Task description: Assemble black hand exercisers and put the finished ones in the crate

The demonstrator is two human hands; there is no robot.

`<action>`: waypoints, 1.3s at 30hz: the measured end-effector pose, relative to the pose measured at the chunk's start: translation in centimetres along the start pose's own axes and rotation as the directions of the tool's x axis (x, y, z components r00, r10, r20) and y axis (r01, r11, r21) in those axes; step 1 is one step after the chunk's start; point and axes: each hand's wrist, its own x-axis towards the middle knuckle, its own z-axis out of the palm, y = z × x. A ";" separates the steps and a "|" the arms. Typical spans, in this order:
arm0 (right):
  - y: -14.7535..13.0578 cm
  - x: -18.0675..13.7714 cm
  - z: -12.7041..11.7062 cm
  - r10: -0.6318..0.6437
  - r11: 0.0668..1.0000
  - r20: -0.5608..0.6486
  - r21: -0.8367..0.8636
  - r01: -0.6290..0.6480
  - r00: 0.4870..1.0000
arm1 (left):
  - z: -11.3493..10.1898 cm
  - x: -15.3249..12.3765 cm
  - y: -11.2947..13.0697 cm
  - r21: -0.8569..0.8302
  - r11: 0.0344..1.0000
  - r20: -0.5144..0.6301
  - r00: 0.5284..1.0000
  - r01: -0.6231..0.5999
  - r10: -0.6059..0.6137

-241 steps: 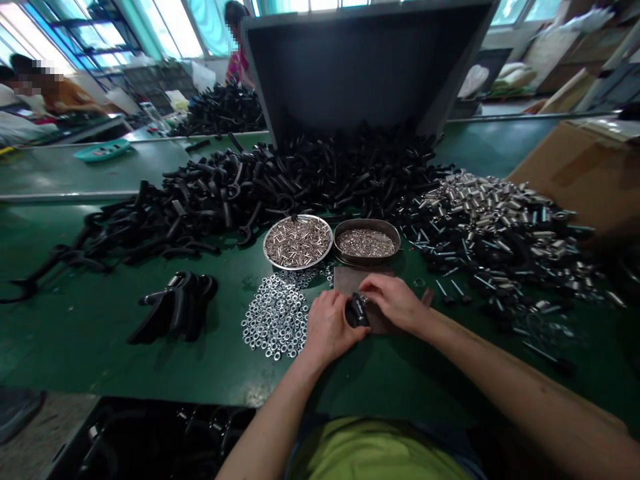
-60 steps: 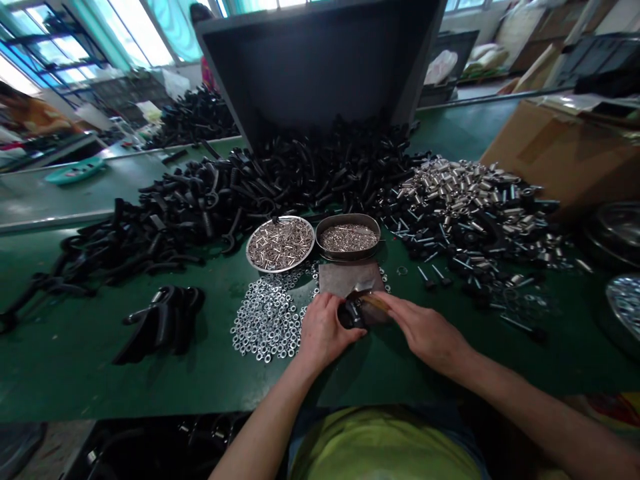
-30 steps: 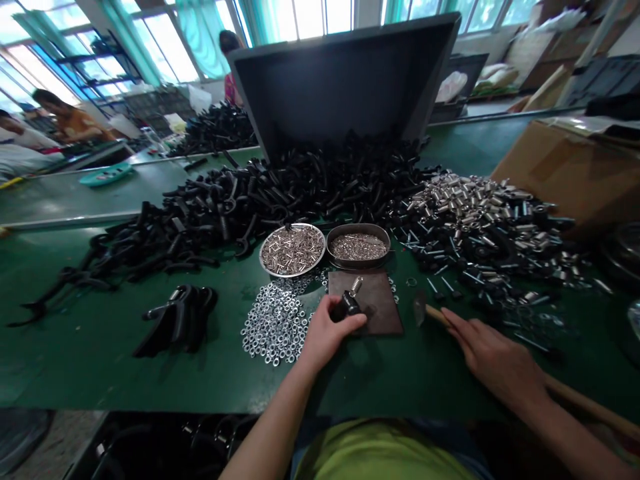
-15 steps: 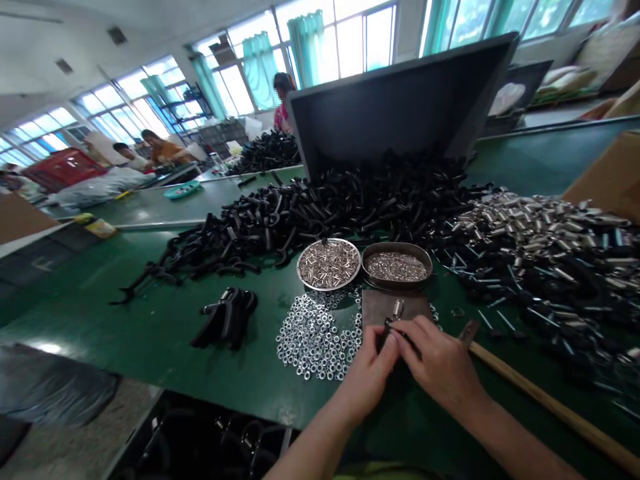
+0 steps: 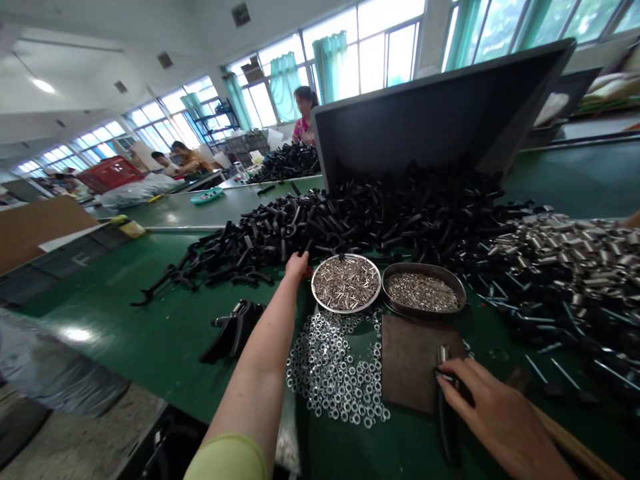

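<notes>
Left hand is off the black part, now out at the pile; right hand alone now holds the part.

Bright windows, teal curtains (partly drawn), pale ceiling, glowing lamp, grey floor

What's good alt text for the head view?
A person's right hand holds a black part at a flat plate; the left hand is at a heap of black parts. Nearby: metal nuts, a round dish, an oval dish.

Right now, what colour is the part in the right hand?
The part is black with a silvery end, seen in the head view.
</notes>
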 end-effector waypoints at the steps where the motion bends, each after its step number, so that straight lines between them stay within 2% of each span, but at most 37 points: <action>1: 0.1 0.0 0.3 0.013 1.000 0.003 0.020 -0.013 1.000 | 0.1 0.6 -0.2 0.019 1.000 -0.017 1.000 0.017 -0.017; 5: 0.6 0.1 0.9 0.055 0.991 0.027 0.125 -0.058 0.998 | 0.1 0.9 -1.1 0.089 0.996 -0.133 0.991 -0.006 0.018; 9: 0.9 -0.1 0.8 0.080 0.974 0.073 0.207 -0.094 0.994 | -0.9 -1.2 -1.7 0.115 0.986 -0.280 0.949 -0.120 0.148; 14: 0.6 0.0 0.0 0.129 0.938 0.113 0.309 -0.158 0.985 | -2.5 -7.0 -2.8 0.086 0.950 -0.342 0.887 -0.299 0.310; 17: -0.5 0.4 -1.3 0.180 0.891 0.116 0.402 -0.211 0.977 | -1.8 -12.0 -3.4 -0.044 0.917 -0.342 0.868 -0.398 0.360; 18: -1.1 0.5 -1.9 0.199 0.870 0.118 0.435 -0.231 0.973 | -1.2 -13.9 -3.6 -0.132 0.897 -0.310 0.877 -0.422 0.367; 20: -2.5 0.6 -3.2 0.232 0.824 0.116 0.504 -0.258 0.966 | 0.4 -17.9 -4.0 -0.341 0.860 -0.128 0.925 -0.379 0.357; 22: -3.8 0.6 -4.4 0.254 0.782 0.095 0.566 -0.262 0.963 | 2.2 -21.7 -4.4 -0.516 0.836 0.149 0.941 -0.188 0.304; 23: -4.4 0.5 -4.9 0.258 0.766 0.076 0.592 -0.252 0.963 | 3.0 -23.5 -4.5 -0.575 0.815 0.269 0.925 -0.068 0.267; 25: -5.4 0.2 -5.6 0.257 0.748 0.031 0.626 -0.219 0.966 | 4.2 -26.5 -4.6 -0.642 0.749 0.469 0.856 0.163 0.216; 27: -5.9 -0.3 -6.0 0.248 0.752 -0.022 0.635 -0.178 0.968 | 4.8 -28.5 -4.4 -0.668 0.666 0.593 0.778 0.332 0.207; 29: -6.1 -0.7 -6.1 0.227 0.772 -0.065 0.621 -0.139 0.972 | 4.8 -29.8 -3.9 -0.681 0.599 0.646 0.731 0.422 0.220; 31: -6.1 -1.1 -6.1 0.193 0.795 -0.093 0.598 -0.100 0.977 | 4.5 -30.6 -3.2 -0.682 0.582 0.658 0.719 0.443 0.224; 36: -5.9 -1.4 -5.9 0.093 0.845 -0.156 0.535 0.005 0.983 | 3.7 -31.6 -1.6 -0.659 0.645 0.648 0.728 0.388 0.225; 39: -5.8 -1.5 -5.7 0.015 0.860 -0.183 0.504 0.081 0.983 | 3.4 -31.7 -1.4 -0.617 0.734 0.649 0.710 0.283 0.272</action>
